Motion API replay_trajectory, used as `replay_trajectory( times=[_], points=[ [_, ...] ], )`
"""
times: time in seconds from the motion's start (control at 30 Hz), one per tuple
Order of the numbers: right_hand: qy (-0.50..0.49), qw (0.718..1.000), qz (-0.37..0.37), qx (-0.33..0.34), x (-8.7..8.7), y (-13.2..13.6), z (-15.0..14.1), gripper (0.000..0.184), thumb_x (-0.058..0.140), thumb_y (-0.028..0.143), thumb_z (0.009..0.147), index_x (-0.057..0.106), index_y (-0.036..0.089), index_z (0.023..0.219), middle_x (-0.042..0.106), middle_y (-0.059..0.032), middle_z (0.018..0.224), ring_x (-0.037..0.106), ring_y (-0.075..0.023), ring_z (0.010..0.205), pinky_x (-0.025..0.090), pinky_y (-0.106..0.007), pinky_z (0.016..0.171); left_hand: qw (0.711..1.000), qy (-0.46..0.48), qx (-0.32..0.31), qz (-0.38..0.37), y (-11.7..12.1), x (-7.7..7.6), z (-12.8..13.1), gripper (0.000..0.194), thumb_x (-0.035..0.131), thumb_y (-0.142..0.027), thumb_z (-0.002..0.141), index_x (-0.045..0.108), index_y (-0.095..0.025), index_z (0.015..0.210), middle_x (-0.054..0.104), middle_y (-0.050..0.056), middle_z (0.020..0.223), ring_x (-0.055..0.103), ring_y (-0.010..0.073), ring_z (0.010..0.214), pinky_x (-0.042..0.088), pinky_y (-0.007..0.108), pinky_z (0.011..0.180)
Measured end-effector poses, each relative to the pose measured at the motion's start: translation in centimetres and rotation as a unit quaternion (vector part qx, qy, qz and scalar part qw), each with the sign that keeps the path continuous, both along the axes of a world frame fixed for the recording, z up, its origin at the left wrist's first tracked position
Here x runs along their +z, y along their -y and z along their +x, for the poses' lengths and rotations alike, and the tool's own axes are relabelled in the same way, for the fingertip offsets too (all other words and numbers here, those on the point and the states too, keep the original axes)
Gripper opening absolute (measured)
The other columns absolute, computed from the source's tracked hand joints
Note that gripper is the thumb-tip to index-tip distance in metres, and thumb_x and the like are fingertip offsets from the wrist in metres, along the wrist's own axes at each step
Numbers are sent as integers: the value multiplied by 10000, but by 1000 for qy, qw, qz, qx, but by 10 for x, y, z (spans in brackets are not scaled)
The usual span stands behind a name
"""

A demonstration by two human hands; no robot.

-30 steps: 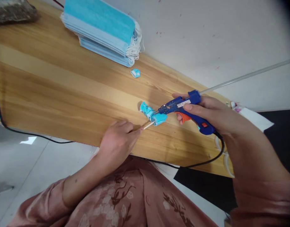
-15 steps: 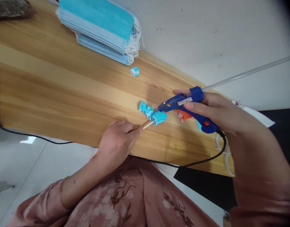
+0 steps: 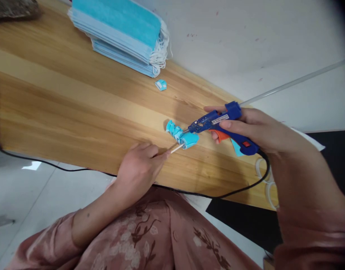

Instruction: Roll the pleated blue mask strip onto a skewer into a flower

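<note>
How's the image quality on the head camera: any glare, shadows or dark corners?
Head view: a bright glare patch on the floor at left; soft shadows on the table to either side of the glue gun; the top right corner falls to black. Also in the head view, the gun's tip at the pleated blue piece is too small to judge contact.

A blue plastic glue gun (image 3: 210, 123) with an orange trigger, a long translucent rod (image 3: 290, 85) slanting from its back, aims its metal nozzle at a bright-blue, fabric-like strip (image 3: 175, 132), crinkled toward its far end, rolled nearer. A thin, pale, straight stick (image 3: 176, 149) slants into the rolled part's opening.
</note>
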State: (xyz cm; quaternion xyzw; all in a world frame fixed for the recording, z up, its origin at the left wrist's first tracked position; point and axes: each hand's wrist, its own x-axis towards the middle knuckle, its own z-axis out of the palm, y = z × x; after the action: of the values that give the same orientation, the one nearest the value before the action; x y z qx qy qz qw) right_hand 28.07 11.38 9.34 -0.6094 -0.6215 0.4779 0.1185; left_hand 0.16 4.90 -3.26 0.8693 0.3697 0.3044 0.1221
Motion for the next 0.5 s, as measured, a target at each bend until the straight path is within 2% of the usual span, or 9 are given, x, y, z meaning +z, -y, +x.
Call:
replay_trajectory(
  times=[0.17,0.3,0.37,0.43,0.5],
  points=[
    [21,999,-4,46,0,-8,3,401,684,599,923,733,210,840,729,-28,815,661,-178,820,517,-346,958,1000,0,6,11,0,0,0,357,503,-206,1080,737,-159,814,543,15,665,436,164,621,295,352,619],
    [49,996,2,72,1,-12,4,412,657,611,937,748,211,904,744,-37,859,663,-198,884,489,-364,1037,1000,-4,3,6,0,2,-1,365,485,-214,1088,735,-161,828,551,16,669,444,165,625,290,347,618],
    [66,994,19,83,1,-12,2,431,644,623,939,739,212,850,752,-48,893,673,-220,959,475,-372,1058,1000,-5,3,6,0,2,-1,362,487,-220,1088,736,-161,832,555,17,670,445,166,625,289,348,620],
    [89,990,30,108,1,-10,-1,456,624,632,943,727,220,777,752,-58,896,670,-268,1117,482,-372,1033,1000,-6,3,4,0,1,-1,361,489,-220,1088,737,-160,833,559,17,673,450,166,629,297,347,626],
    [102,991,45,79,2,-8,-4,428,702,620,885,721,230,708,747,-60,840,658,-311,1205,520,-355,935,1000,-7,1,2,0,0,-1,364,478,-213,1091,742,-157,846,566,19,680,467,168,642,310,343,636]
  ],
)
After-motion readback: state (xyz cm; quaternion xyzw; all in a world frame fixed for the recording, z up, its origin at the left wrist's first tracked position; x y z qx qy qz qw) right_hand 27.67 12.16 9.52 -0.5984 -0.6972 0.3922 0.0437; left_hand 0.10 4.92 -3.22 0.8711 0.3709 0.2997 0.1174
